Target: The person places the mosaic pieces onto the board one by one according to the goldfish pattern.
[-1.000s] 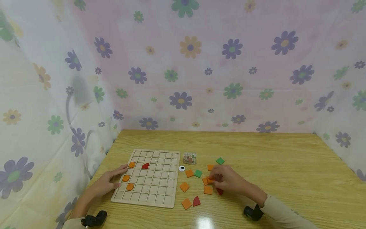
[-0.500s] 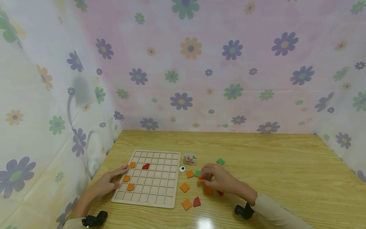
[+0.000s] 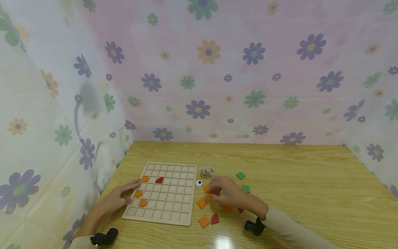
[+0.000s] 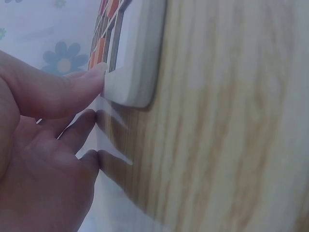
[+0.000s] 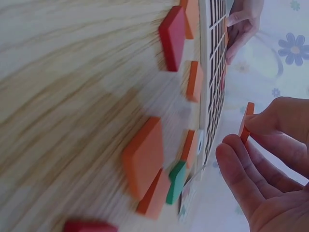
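Observation:
Between thumb and fingertips, my right hand (image 3: 231, 194) pinches an orange square tile (image 5: 246, 122), raised off the table right of the wooden grid board (image 3: 170, 196). My left hand (image 3: 115, 199) rests at the board's left edge, its thumb (image 4: 72, 94) touching the rim near a corner. Several orange discs (image 3: 138, 193) and a red quarter-circle tile (image 3: 160, 180) lie on the board. Loose orange tiles (image 3: 201, 203), another red quarter-circle (image 3: 215, 218) and a green tile (image 5: 176, 182) lie around my right hand, which hides part of the pile in the head view.
A small picture card (image 3: 207, 172) and an eye-patterned disc (image 3: 199, 183) lie by the board's right edge. Two green tiles (image 3: 240, 175) lie beyond my right hand. Flowered cloth (image 3: 199, 86) encloses the table (image 3: 295, 180) at the back and sides.
My right hand has moved left from the tile pile toward the board, carrying the orange tile. A green tile is uncovered behind it. My left hand stays in place.

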`<state>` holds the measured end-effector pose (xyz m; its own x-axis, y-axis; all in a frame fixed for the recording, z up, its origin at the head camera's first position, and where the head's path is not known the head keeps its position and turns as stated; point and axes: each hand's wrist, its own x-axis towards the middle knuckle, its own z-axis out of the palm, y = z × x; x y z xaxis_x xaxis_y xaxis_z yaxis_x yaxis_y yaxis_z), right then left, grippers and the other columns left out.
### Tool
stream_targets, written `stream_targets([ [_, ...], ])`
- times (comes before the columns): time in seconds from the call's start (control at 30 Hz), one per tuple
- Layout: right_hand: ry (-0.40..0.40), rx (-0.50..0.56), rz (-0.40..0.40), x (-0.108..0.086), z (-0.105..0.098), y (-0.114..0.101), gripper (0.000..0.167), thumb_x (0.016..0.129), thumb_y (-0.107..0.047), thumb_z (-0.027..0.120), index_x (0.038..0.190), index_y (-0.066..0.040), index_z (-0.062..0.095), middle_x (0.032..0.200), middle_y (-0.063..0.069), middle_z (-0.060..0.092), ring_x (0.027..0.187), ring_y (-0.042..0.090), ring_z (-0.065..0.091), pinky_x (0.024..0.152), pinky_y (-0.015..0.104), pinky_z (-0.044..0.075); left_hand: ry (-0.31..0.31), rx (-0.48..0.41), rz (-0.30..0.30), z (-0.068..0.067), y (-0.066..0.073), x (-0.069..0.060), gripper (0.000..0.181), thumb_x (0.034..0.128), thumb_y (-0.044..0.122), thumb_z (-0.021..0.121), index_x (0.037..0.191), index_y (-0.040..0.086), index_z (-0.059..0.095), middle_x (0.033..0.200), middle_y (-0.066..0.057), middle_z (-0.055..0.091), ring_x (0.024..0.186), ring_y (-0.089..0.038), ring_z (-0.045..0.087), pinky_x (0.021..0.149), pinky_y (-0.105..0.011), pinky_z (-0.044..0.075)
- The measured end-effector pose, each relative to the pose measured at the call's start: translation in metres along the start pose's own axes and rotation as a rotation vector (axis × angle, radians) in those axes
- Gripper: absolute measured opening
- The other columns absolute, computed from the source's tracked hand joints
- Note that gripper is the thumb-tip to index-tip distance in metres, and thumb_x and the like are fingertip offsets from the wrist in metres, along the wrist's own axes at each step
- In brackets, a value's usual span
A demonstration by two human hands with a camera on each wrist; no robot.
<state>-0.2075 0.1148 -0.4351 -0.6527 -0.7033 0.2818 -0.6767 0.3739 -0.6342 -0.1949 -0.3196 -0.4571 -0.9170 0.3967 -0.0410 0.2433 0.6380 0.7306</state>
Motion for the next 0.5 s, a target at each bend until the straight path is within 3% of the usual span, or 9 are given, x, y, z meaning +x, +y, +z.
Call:
stream_targets([
  [0.23,0.005,-0.008,-0.021,0.016,0.007,-0.007,0.013,0.082,0.001,0.065,0.090,-0.007,0.070,0.088,0.002,0.063,0.070,0.003,0.057,0.062,0.018,0.050,0.001,-0.033,0.022,0.001,-0.001,0.001,0.062,0.0821,0.001,0.065,0.141,0.004,0.045,0.152,-0.013,0.028,0.139,-0.039,0.017,0.094,-0.003,0.014],
  [0.5,-0.002,0.012,-0.019,0.034,0.016,-0.016,0.013,0.081,0.001,0.066,0.090,-0.006,0.071,0.089,0.002,0.062,0.072,0.007,0.059,0.064,0.018,0.050,0.009,-0.021,0.037,0.002,-0.003,0.001,0.061,0.0817,0.002,0.066,0.140,0.003,0.046,0.151,-0.015,0.030,0.138,-0.040,0.018,0.094,-0.003,0.014],
])
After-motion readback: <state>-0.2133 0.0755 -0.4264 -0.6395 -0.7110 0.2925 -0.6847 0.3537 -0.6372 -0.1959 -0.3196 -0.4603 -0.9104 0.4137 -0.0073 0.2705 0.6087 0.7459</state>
